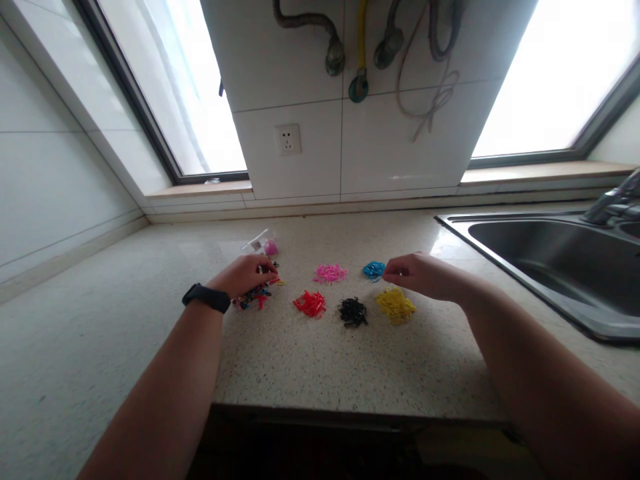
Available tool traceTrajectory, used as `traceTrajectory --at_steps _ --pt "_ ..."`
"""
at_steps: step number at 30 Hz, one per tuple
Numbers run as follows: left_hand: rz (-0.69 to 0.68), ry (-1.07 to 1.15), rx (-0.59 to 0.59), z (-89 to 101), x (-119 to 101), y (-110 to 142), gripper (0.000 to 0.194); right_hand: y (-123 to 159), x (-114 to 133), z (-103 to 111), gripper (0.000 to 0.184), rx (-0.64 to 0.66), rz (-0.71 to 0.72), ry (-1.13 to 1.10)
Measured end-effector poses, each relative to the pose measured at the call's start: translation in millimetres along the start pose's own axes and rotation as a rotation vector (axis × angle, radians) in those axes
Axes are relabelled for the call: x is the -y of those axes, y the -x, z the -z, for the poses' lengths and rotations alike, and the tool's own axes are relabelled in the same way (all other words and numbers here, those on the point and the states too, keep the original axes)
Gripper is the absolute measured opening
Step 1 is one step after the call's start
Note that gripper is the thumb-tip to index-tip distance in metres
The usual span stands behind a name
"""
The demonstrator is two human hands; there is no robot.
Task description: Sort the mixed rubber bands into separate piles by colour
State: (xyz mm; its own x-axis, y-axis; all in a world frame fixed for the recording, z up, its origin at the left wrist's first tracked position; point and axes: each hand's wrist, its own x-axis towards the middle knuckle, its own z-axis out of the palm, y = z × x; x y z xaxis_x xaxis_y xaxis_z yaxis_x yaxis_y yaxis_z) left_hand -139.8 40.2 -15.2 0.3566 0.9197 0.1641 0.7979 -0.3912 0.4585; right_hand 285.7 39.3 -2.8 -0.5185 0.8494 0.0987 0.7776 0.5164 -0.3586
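My left hand (250, 273), with a dark band on its wrist, is over a pile of mixed-colour small rubber bands (257, 297). Its fingers are pinched together, with a bit of red at the tips; what they hold is too small to make out. At the right edge of the blue rubber bands (373, 269) is my right hand (413, 275), thumb and fingers closed; anything between them is hidden. Separate heaps of pink rubber bands (330, 273), red rubber bands (310, 303), black rubber bands (353, 311) and yellow rubber bands (396, 305) lie between the hands.
A clear plastic bag (257, 241) with a pink item (271, 247) lies behind my left hand. On the right, a steel sink (500, 257) with a faucet (613, 200) is set into the speckled counter (350, 373). The tiled wall has a socket (288, 139) and hoses.
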Motion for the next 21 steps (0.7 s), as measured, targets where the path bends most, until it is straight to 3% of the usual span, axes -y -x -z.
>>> traceTrajectory --at_steps 6,14,17,21 --pt "-0.038 0.173 -0.09 -12.5 -18 -2 0.027 0 0 -1 0.035 -0.002 0.0 -0.017" --pt "-0.101 0.449 -0.074 -28.9 -54 -5 0.025 -1 5 -1 0.036 -0.031 0.035 -0.026" --pt "-0.063 0.697 -0.092 -33.5 -71 -4 0.021 -1 7 -1 0.035 -0.041 0.043 -0.015" --pt "-0.059 1.194 -0.154 -38.6 -92 -4 0.016 -1 8 -2 0.032 -0.023 0.056 -0.015"
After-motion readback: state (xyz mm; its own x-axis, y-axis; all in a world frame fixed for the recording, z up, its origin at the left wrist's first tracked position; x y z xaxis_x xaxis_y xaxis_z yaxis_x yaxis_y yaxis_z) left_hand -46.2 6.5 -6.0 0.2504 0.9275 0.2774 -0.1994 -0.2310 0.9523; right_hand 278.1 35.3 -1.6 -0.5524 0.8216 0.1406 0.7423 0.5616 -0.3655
